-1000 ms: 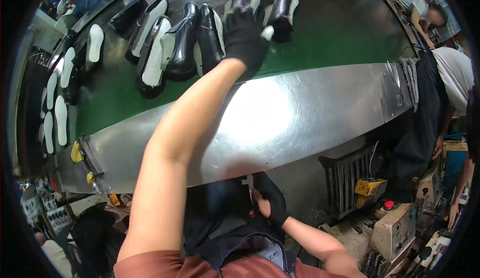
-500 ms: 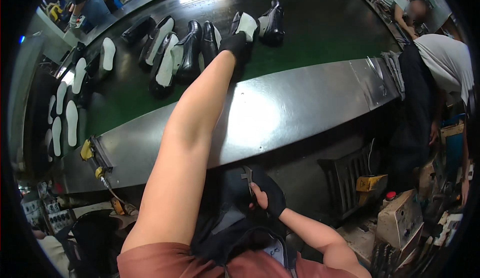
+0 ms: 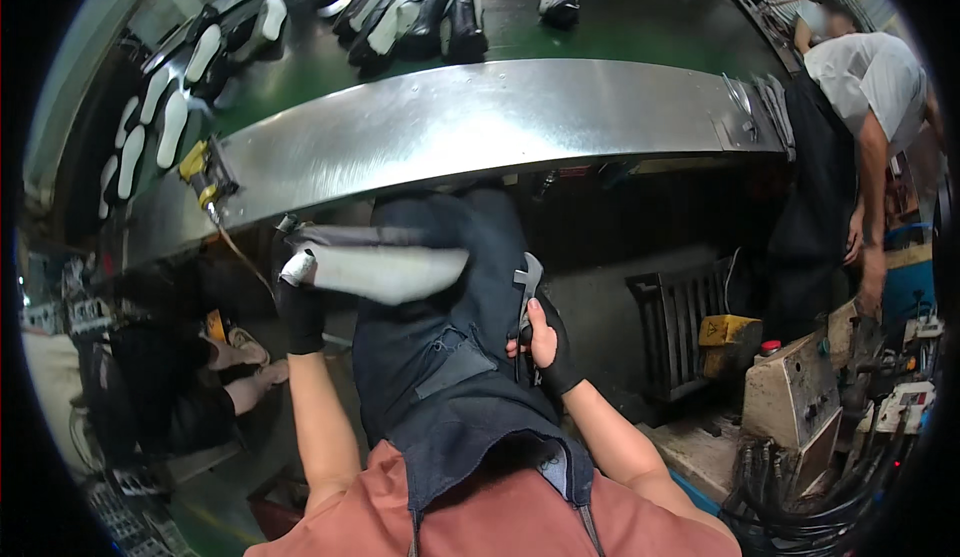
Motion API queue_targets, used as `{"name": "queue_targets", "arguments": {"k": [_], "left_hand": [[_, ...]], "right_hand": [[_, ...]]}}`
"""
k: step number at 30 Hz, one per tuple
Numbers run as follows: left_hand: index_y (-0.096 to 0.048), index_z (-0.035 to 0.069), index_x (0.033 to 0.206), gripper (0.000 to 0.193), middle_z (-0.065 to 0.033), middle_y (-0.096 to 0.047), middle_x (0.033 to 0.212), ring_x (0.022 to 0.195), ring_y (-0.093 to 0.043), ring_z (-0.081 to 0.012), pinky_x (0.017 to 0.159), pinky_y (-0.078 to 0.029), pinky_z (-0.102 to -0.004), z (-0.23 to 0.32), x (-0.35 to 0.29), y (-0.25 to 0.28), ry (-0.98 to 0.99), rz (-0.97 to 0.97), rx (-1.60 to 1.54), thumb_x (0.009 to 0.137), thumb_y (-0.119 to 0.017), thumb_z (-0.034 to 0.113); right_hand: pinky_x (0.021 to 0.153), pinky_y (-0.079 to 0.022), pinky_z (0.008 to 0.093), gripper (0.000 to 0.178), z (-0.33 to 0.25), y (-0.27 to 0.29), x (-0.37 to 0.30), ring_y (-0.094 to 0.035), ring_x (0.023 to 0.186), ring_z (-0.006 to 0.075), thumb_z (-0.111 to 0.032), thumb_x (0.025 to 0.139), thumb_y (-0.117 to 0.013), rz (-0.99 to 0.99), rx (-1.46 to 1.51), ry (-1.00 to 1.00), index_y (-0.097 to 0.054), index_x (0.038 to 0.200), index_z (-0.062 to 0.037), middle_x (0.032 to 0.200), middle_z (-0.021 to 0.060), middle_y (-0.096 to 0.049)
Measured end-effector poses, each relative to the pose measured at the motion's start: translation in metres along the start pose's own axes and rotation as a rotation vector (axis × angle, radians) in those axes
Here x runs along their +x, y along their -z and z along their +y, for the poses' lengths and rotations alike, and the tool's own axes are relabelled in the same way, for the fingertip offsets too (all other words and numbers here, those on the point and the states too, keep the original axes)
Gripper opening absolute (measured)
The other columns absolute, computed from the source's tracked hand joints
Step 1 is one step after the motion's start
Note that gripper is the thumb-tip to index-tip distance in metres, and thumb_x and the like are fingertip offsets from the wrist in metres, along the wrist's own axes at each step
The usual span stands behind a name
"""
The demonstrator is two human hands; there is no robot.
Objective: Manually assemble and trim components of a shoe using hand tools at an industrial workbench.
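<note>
My left hand (image 3: pixel 298 302), in a dark fingerless glove, is closed on one end of a black shoe (image 3: pixel 390 273). The shoe's white underside faces up, smeared by motion, as it hangs above my lap. In my right hand (image 3: pixel 548 342), also gloved, I hold metal pincers (image 3: pixel 527 277) with the jaws upward, beside my right thigh. On the green belt (image 3: pixel 520 42) beyond the metal ledge stand several black shoes (image 3: pixel 430 19), some showing white undersides. A lone black shoe (image 3: pixel 562 0) is to their right.
The metal ledge (image 3: pixel 480 117) runs across in front of me. A yellow air tool (image 3: pixel 204 174) with a hose hangs at its left end. Several white soles (image 3: pixel 172 129) are at far left. A machine box with a red button (image 3: pixel 770 348) stands right, near a person in white (image 3: pixel 870 77).
My left hand has come back from the belt to my lap with a shoe taken from the row. The pincers are still in my right hand. The view has tilted downward.
</note>
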State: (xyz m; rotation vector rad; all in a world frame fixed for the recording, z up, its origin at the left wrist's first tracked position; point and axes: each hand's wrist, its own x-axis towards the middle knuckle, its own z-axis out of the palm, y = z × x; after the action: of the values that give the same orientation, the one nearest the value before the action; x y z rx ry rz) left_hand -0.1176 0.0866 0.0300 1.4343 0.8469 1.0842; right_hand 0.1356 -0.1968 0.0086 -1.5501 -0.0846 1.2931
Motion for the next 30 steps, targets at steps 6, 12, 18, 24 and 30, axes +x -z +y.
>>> {"name": "queue_targets", "arguments": {"k": [6, 12, 18, 24, 30], "left_hand": [[-0.057, 0.002, 0.123, 0.042, -0.0154, -0.058, 0.126, 0.120, -0.054, -0.0263, 0.105, -0.038, -0.0353, 0.064, -0.053, -0.092, -0.186, -0.354, 0.274, 0.082, -0.066, 0.007], [-0.066, 0.005, 0.105, 0.030, -0.0102, -0.068, 0.093, 0.085, -0.066, -0.0231, 0.080, -0.051, -0.0338, 0.038, 0.001, -0.124, -0.351, -0.570, 0.563, 0.085, -0.066, 0.026], [-0.067, 0.002, 0.099, 0.077, -0.0096, -0.068, 0.091, 0.085, -0.066, -0.0202, 0.082, -0.052, -0.0320, 0.010, 0.030, -0.141, 0.321, -0.685, -0.340, 0.095, -0.026, 0.067], [-0.068, 0.001, 0.087, 0.075, -0.0101, -0.068, 0.095, 0.092, -0.064, -0.0199, 0.087, -0.049, -0.0315, 0.030, 0.020, -0.143, 0.160, -0.612, -0.230, 0.097, -0.025, 0.061], [-0.071, 0.000, 0.083, 0.093, -0.0121, -0.067, 0.097, 0.103, -0.059, -0.0259, 0.099, -0.041, -0.0377, 0.042, -0.010, -0.135, -0.069, -0.550, -0.176, 0.091, -0.013, 0.073]], "right_hand": [[0.064, -0.050, 0.0293, 0.061, -0.029, -0.010, -0.049, -0.061, 0.062, 0.0177, -0.059, 0.097, -0.035, -0.083, -0.162, 0.120, -0.059, 0.094, -0.0036, 0.069, 0.0095, -0.063], [0.062, -0.049, 0.0279, 0.053, -0.033, -0.018, -0.084, -0.061, 0.064, 0.0133, -0.051, 0.099, -0.040, -0.232, -0.312, 0.150, -0.060, 0.090, -0.0029, 0.073, 0.0072, -0.064], [0.084, -0.049, 0.0274, 0.042, -0.043, -0.052, -0.020, -0.062, 0.088, 0.0153, -0.035, 0.104, -0.038, -0.459, -0.346, 0.388, -0.061, 0.115, -0.0013, 0.100, 0.0052, -0.067], [0.065, -0.049, 0.0296, 0.054, -0.079, -0.075, -0.020, -0.058, 0.063, 0.0139, -0.050, 0.100, -0.038, -0.432, -0.326, 0.089, -0.063, 0.087, -0.0042, 0.068, 0.0049, -0.061], [0.060, -0.044, 0.0313, 0.038, 0.001, -0.093, -0.030, -0.057, 0.065, 0.0173, -0.033, 0.101, -0.043, -0.234, -0.497, 0.608, -0.058, 0.087, -0.0004, 0.068, 0.0094, -0.059]]}}
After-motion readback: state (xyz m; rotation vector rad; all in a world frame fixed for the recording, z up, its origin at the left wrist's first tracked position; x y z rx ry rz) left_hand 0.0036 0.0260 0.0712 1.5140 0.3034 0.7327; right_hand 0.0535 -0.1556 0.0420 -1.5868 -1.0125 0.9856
